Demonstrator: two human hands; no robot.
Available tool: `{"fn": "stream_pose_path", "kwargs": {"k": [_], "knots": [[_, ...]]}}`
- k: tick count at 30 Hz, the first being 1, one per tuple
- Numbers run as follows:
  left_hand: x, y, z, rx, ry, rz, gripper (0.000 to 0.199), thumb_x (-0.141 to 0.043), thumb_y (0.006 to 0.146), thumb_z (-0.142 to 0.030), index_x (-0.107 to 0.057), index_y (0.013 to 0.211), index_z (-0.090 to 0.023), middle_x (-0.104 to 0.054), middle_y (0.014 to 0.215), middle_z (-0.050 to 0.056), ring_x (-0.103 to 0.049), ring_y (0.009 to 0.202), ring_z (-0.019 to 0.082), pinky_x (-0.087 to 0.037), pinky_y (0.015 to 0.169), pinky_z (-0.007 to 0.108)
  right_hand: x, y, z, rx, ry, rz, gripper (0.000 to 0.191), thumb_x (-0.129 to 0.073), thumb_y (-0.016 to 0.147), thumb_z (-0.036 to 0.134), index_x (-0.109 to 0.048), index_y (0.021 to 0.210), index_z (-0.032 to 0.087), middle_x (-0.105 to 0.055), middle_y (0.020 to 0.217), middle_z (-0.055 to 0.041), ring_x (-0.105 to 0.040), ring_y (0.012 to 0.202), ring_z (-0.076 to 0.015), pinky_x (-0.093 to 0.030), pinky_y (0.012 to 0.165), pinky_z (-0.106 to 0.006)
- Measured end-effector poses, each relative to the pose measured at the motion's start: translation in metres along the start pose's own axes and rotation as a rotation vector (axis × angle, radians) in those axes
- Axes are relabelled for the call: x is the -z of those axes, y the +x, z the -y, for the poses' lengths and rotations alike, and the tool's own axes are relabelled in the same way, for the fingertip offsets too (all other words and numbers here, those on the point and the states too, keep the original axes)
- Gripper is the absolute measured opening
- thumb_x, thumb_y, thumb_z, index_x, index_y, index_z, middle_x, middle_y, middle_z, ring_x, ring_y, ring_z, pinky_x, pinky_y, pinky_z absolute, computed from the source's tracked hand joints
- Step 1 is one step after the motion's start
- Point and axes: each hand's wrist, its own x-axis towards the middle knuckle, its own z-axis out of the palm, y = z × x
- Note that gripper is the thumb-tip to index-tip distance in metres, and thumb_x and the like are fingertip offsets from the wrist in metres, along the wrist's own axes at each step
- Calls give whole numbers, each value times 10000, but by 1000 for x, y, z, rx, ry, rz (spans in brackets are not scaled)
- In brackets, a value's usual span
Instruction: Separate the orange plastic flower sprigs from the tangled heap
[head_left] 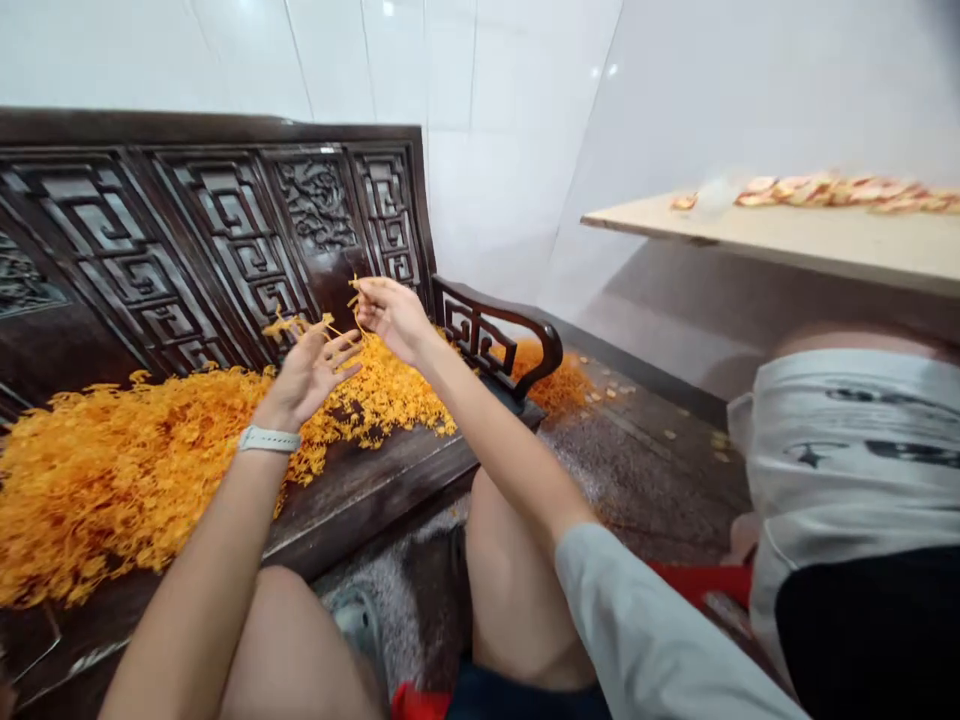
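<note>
Head view, right hand [391, 315] pinching orange strand [354, 287], left hand [307, 375] spread, both in open air beyond bench edge [367, 500]

Bright, cool light puts small glare spots on the white wall [517, 90]; a soft shadow falls beneath the pale surface [795, 240], whose pieces [832, 192] look smeared. Wide-angle stretch distorts the edges.

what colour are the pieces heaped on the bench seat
The pieces are yellow-orange, best seen in the head view.
</note>
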Motion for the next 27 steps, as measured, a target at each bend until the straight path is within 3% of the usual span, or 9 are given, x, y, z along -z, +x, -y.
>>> {"fn": "stream_pose_path", "kwargs": {"k": [3,7,12,14,16,22,27], "knots": [[-19,4,33,-41,32,34,635,-1039,584,-357,-704,1110,-233,-757,1121,51,-737,948,149,-587,799,241,1,2,-14,-74,109,15,65,-722,951,218,-671,963,180,-697,859,-16,-626,802,-115,-580,828,-260],[-16,13,61,-13,65,-33,485,-997,656,-401,-731,1000,-187,-778,1012,44,-739,835,138,-599,748,246,16,1,-31,-81,4,24,38,-704,942,161,-668,940,171,-716,940,-44,-655,889,-132,-568,883,-291],[14,20,61,61,137,-88,406,-902,796,-423,-746,1075,-173,-807,1007,97,-753,778,160,-620,689,270,52,6,-43,162,-476,-140,89,-655,971,214,-626,891,190,-628,905,-16,-557,862,-138,-477,769,-275],[22,22,59,30,125,-112,399,-892,813,-412,-749,1102,-176,-810,1047,98,-750,768,151,-620,679,261,64,6,-56,120,-608,-137,234,-634,1014,369,-585,859,200,-613,849,-20,-528,797,-147,-439,701,-281],[28,23,60,11,115,-143,410,-906,799,-403,-754,1109,-182,-809,1068,91,-744,749,142,-616,667,254,69,3,-73,35,-685,-52,364,-612,1019,545,-584,882,209,-613,816,-24,-527,749,-154,-419,658,-284],[41,26,69,-4,44,-210,422,-980,701,-371,-792,1050,-224,-806,1036,51,-745,831,128,-578,685,197,69,-8,-120,-74,-672,86,552,-574,957,755,-593,991,204,-625,815,-4,-567,706,-135,-426,611,-257],[52,28,66,27,73,-269,458,-1022,593,-345,-807,970,-200,-784,961,23,-672,754,94,-504,589,161,64,-3,-127,-60,-615,124,447,-615,983,656,-558,979,212,-481,602,88,-433,510,-94,-322,499,-224]]}}
